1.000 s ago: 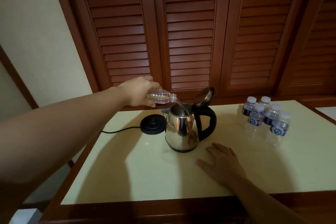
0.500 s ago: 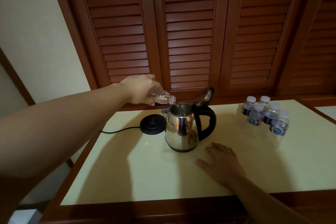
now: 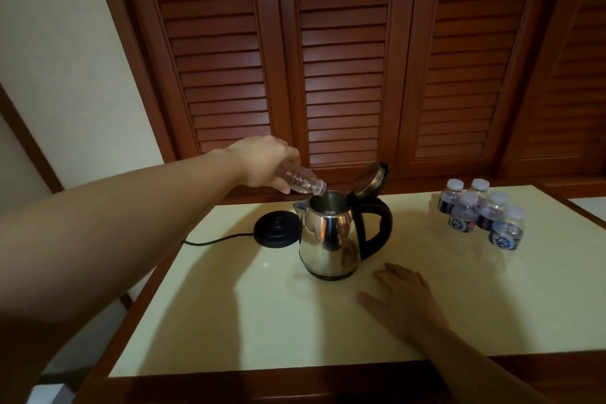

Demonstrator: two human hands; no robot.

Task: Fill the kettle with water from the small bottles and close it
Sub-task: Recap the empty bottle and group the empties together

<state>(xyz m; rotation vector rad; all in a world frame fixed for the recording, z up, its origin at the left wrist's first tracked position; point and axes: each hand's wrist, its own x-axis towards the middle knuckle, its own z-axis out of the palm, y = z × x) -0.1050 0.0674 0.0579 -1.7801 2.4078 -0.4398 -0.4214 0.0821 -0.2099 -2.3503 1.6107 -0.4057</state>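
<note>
We record our left hand (image 3: 262,162) wrapped around a small clear bottle (image 3: 300,181), tipped neck-down with its mouth just over the open top of the kettle (image 3: 329,239); we cannot tell whether any water remains in it.

We list the kettle as steel-bodied with a black handle, standing upright near the middle of the pale worktop (image 3: 229,321). Its lid (image 3: 370,179) is hinged up and back.

Our right hand (image 3: 405,300) lies flat on the worktop, fingers spread and relaxed, holding nothing, just in front of the kettle on the handle side.

We note the black kettle base (image 3: 278,232) just beside the kettle on the spout side, with its cord (image 3: 216,241) running off the worktop's left edge.

We count five capped bottles (image 3: 480,213) clustered upright at the far right, well apart from the kettle.

Brown louvred doors (image 3: 341,59) stand behind the worktop.
</note>
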